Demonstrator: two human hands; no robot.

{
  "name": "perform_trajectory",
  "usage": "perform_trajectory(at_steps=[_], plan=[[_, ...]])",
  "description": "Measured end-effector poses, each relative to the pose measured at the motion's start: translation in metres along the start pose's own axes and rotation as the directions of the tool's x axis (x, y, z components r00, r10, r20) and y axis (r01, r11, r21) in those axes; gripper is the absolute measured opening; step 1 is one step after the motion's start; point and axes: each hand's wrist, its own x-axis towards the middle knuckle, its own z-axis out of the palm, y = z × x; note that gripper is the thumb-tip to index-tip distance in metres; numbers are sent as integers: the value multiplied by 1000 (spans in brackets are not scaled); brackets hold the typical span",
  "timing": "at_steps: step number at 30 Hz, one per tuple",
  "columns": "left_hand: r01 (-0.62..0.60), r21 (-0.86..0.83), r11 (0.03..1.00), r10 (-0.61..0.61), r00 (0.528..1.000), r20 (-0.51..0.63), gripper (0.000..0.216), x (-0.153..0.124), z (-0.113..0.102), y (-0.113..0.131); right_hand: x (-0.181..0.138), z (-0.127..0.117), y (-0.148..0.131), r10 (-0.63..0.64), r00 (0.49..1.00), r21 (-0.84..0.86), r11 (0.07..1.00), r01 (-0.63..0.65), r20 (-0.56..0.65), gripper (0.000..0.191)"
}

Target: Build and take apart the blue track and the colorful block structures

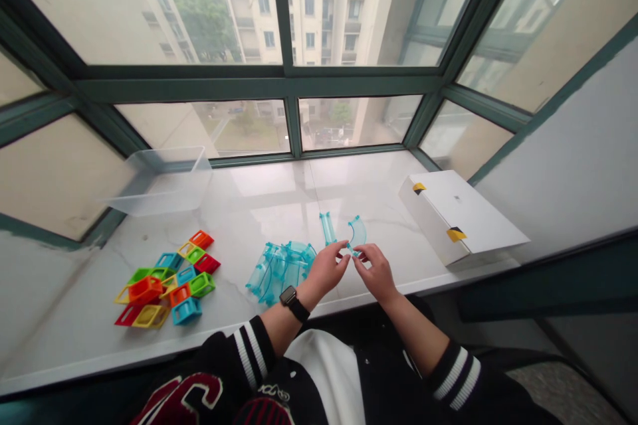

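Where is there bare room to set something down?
Bare counter lies between the clear bin and the straight blue piece, and between the right hand and the white box. Crowded: the front left, with coloured blocks, and beside the left hand, with the blue pile.

Pieces [283, 271] at centre are turquoise; blocks [180, 293] at lower left are red, orange, yellow, green and blue.

Black jacket [389, 378] over white shirt [326, 372].
Cuffs [458, 378]: two white bands [450, 373] each. Left sleeve [215, 350]: red patch [208, 386], pale outline. Left wrist [306, 292]: black watch [295, 304].
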Motion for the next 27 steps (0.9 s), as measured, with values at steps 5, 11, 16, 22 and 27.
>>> perform_trajectory(at_steps=[5,11,16,22,27], plan=[[79,-84,993,-72,995,75,62,23,33,-19,20,-3,41,16,998,-90,996,-11,54,24],[189,-169,967,-160,972,172,76,37,64,-39,42,18,93,59,993,-192,981,-38,104,25],[211,-116,971,-181,957,225,85,33,77,-45,56,37,112,63,982,-246,969,-18,177,27],[290,-96,952,-265,941,211,91,36,76,-47,46,43,119,46,992,-211,977,-21,114,33],[293,-118,949,-270,946,178,86,44,77,-45,41,41,119,18,994,-203,979,4,108,30]])
